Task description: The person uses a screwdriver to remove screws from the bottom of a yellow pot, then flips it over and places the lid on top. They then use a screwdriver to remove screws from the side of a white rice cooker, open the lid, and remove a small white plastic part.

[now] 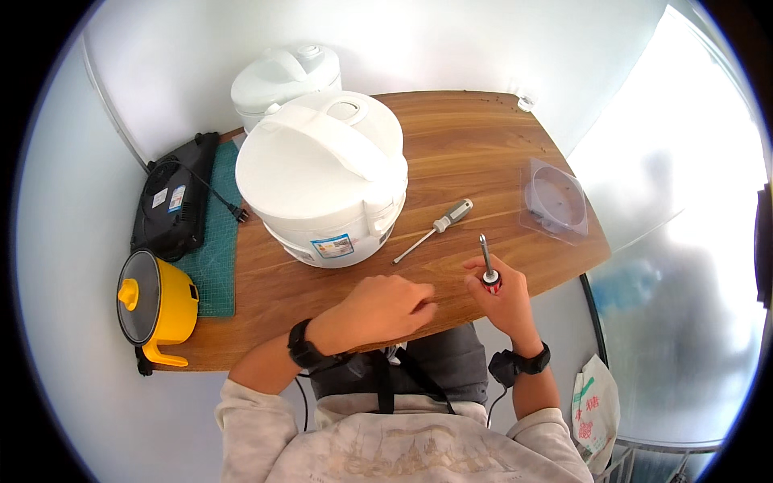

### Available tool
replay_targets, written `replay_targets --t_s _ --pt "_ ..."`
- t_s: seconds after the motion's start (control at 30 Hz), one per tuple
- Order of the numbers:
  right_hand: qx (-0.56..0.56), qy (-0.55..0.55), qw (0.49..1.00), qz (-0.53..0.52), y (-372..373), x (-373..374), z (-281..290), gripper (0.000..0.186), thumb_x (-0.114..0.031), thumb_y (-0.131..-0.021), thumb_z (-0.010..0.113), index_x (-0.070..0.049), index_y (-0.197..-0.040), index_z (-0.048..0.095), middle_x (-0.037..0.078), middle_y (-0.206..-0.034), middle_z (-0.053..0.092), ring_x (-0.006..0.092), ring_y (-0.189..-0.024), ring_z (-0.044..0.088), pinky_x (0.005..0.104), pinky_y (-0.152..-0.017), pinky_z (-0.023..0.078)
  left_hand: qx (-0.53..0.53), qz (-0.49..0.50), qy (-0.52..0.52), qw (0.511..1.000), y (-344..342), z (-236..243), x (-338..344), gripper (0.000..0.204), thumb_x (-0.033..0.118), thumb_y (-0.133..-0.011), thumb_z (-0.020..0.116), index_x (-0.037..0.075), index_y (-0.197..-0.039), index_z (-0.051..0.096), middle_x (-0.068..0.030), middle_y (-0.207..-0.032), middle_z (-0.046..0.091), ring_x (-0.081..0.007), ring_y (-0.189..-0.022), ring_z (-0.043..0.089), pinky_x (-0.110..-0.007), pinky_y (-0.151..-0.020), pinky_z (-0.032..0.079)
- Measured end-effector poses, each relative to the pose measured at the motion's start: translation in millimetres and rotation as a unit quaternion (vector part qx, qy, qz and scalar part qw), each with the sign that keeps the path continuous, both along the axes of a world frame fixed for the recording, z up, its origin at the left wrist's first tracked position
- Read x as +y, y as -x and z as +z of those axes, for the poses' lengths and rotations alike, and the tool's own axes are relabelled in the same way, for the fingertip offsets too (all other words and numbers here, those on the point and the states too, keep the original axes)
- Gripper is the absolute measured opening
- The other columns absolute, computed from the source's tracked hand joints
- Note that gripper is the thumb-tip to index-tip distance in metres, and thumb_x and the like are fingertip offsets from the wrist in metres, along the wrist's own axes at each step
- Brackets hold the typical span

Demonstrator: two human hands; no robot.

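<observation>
My right hand [506,302] grips a short screwdriver [488,262] by its red and black handle, metal shaft pointing up and away from me. Resting near the table's front edge, my left hand [374,310] has its fingers curled closed; whatever they hold, if anything, is hidden. Beyond both hands lies a longer screwdriver [433,231] with a grey and white handle, flat on the wood. A large white rice cooker [322,177] with a carrying handle stands just past my left hand, its lid down.
A second white cooker [270,84] stands behind the first. On the left are a black appliance [173,201] with a plugged cord, a green cutting mat [216,274] and a yellow pot [169,302]. A clear plastic tray [555,201] lies right on the wooden table [451,129].
</observation>
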State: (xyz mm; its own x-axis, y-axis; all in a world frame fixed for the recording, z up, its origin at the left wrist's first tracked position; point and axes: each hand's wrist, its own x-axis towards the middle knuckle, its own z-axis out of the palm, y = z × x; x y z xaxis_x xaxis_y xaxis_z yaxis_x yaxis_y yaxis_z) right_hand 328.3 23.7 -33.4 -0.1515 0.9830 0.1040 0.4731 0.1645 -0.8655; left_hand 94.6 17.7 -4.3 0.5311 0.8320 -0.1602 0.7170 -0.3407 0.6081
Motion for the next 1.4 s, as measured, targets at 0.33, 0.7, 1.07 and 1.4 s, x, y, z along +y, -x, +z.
replay_targets --t_s 0.33,0.7,1.07,1.4 --pt "-0.143 -0.066 0.986 0.061 19 25 2 0.035 -0.021 -0.089 0.07 -0.007 -0.119 0.059 0.017 -0.098 0.068 0.0387 -0.084 0.067 0.0438 -0.072 0.053 0.235 0.26 -0.117 0.929 132 -52 -62 0.023 0.029 -0.1 0.058 0.009 -0.093 0.067 -0.0181 -0.084 0.072 -0.0408 -0.081 0.07 -0.053 -0.07 0.055" --pt "-0.311 -0.19 0.93 0.042 -11 40 -31 0.034 -0.013 -0.091 0.069 -0.01 -0.123 0.056 0.012 -0.106 0.061 0.038 -0.097 0.065 0.0494 -0.078 0.053 0.215 0.349 -0.107 0.906 166 -52 -88 0.02 0.025 -0.101 0.055 0.008 -0.099 0.066 -0.0211 -0.087 0.072 -0.0442 -0.081 0.068 -0.055 -0.071 0.054" --pt "-0.33 -0.172 0.923 -0.103 -23 74 -56 0.048 -0.01 -0.091 0.07 -0.009 -0.137 0.053 0.016 -0.11 0.062 0.0364 -0.104 0.064 0.0483 -0.083 0.054 0.129 0.299 -0.158 0.932 127 -49 -66 0.019 0.024 -0.097 0.061 0.008 -0.089 0.064 -0.0153 -0.084 0.071 -0.04 -0.078 0.068 -0.052 -0.067 0.054" --pt "-0.409 -0.208 0.887 -0.046 -35 89 -61 0.051 -0.013 -0.089 0.072 -0.01 -0.136 0.054 0.017 -0.112 0.063 0.0373 -0.107 0.063 0.0494 -0.087 0.053 0.129 0.28 -0.175 0.935 114 -60 -60 0.014 0.022 -0.1 0.058 0.009 -0.096 0.061 -0.0167 -0.086 0.069 -0.0398 -0.085 0.067 -0.053 -0.07 0.053"
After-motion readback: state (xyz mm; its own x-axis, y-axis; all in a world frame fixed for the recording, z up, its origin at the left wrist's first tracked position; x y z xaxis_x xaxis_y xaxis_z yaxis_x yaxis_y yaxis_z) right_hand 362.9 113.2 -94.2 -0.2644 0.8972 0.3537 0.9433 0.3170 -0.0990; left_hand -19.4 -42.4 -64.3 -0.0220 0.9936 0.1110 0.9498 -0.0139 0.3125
